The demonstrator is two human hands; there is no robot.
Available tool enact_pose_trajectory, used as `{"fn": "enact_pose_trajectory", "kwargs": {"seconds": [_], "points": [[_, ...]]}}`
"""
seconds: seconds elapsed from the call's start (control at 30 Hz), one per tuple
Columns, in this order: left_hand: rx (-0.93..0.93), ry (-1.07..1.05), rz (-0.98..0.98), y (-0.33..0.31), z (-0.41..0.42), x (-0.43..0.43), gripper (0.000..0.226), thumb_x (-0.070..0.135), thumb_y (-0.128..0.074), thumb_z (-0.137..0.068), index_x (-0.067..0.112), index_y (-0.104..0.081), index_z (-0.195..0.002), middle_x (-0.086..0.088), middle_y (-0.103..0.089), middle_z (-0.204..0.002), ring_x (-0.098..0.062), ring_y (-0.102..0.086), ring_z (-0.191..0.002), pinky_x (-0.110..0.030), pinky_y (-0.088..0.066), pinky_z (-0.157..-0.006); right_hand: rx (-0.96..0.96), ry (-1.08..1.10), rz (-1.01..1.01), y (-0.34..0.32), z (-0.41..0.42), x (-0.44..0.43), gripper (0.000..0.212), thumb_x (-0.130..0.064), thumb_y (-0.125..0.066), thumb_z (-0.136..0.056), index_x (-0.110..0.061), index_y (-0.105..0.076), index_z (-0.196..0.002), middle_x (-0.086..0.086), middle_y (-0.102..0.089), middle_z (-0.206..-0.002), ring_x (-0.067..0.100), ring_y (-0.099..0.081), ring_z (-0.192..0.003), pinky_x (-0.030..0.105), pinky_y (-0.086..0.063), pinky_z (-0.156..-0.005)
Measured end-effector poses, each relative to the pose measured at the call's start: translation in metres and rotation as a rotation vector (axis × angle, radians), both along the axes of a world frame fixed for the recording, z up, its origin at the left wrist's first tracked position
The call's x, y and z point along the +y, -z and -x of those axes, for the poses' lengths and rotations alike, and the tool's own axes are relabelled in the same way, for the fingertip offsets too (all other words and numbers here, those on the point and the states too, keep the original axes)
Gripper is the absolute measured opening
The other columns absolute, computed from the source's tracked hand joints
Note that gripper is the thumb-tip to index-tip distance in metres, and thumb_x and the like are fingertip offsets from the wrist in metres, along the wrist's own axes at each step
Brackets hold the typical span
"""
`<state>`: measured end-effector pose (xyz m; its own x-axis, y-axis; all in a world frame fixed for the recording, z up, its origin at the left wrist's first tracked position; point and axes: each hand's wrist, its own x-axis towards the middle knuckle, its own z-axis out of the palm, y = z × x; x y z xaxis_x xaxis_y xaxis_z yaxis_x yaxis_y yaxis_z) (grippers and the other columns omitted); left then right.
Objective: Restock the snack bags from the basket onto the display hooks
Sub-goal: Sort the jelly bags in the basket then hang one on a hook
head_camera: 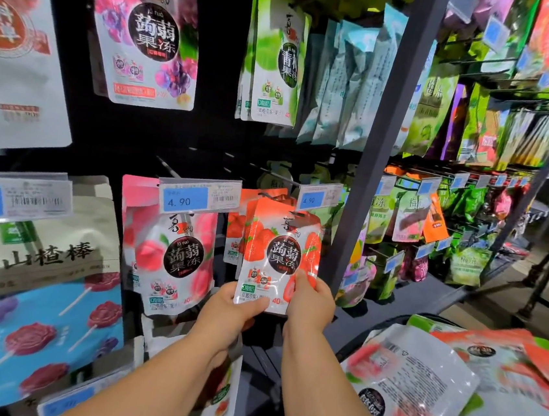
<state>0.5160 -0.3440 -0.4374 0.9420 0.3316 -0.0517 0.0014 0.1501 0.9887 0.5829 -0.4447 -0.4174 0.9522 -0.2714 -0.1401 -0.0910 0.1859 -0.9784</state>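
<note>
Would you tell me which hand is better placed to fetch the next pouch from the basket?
Right, probably. The right hand grips the red-and-white strawberry jelly pouch on the side nearer the dark basket of glossy pouches; the left hand would cross over.

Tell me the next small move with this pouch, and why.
Probably raise the red-and-white strawberry jelly pouch and thread its top onto the hook carrying the right blue 4.90 price tag. Left hand and right hand pinch its bottom corners; its top sits beside that tag, before matching pouches.
</note>
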Motion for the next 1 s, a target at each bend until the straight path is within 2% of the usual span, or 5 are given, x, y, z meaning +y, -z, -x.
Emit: {"fn": "enact_pose_trajectory", "kwargs": {"seconds": [0.2,0.4,0.53,0.73,1.0], "points": [[0.023,-0.036,0.052,0.007,-0.016,0.001,0.055,0.028,-0.084,-0.064,0.012,-0.068,-0.114,-0.005,-0.076,-0.105,-0.026,-0.071,-0.101,-0.045,-0.054,-0.096,-0.004,-0.045,0.087,0.001,-0.009,-0.006,0.018,-0.036,-0.068,-0.087,-0.017,-0.069,-0.085,0.003,-0.069,-0.080,0.021,-0.061,-0.074,0.032,-0.050,-0.069],[0.016,-0.212,0.050,0.018,-0.031,-0.008,0.020,0.007,-0.073,-0.086,0.009,-0.068,-0.106,-0.006,-0.074,-0.099,-0.018,-0.068,-0.084,-0.026,-0.051,-0.069,-0.058,-0.151,0.185,0.006,-0.018,-0.014,0.018,-0.034,-0.069,-0.089,-0.016,-0.071,-0.092,0.003,-0.065,-0.073,0.025,-0.056,-0.067,0.036,-0.044,-0.068],[0.020,-0.299,0.079,0.019,-0.038,-0.015,0.019,0.007,-0.072,-0.086,0.011,-0.068,-0.104,-0.005,-0.074,-0.097,-0.019,-0.068,-0.085,-0.028,-0.050,-0.071,-0.063,-0.149,0.260,0.006,-0.021,-0.016,0.033,-0.036,-0.070,-0.089,-0.019,-0.064,-0.116,0.002,-0.071,-0.103,0.023,-0.066,-0.095,0.035,-0.051,-0.081],[0.083,-0.362,0.046,0.021,-0.046,-0.015,0.020,0.011,-0.073,-0.086,0.006,-0.066,-0.104,-0.008,-0.072,-0.097,-0.017,-0.066,-0.078,-0.032,-0.055,-0.074,-0.072,-0.146,0.264,-0.001,-0.016,-0.024,0.047,-0.038,-0.067,-0.091,-0.016,-0.056,-0.132,0.003,-0.061,-0.130,0.019,-0.057,-0.116,0.027,-0.038,-0.089],[0.133,-0.394,0.227,0.028,-0.049,-0.014,0.012,0.010,-0.063,-0.095,-0.002,-0.063,-0.095,-0.017,-0.066,-0.089,-0.021,-0.061,-0.077,-0.023,-0.052,-0.065,-0.089,-0.222,0.270,-0.003,-0.006,-0.028,0.040,-0.037,-0.062,-0.096,-0.017,-0.057,-0.131,0.000,-0.060,-0.128,0.011,-0.050,-0.103,0.025,-0.037,-0.087]]}}
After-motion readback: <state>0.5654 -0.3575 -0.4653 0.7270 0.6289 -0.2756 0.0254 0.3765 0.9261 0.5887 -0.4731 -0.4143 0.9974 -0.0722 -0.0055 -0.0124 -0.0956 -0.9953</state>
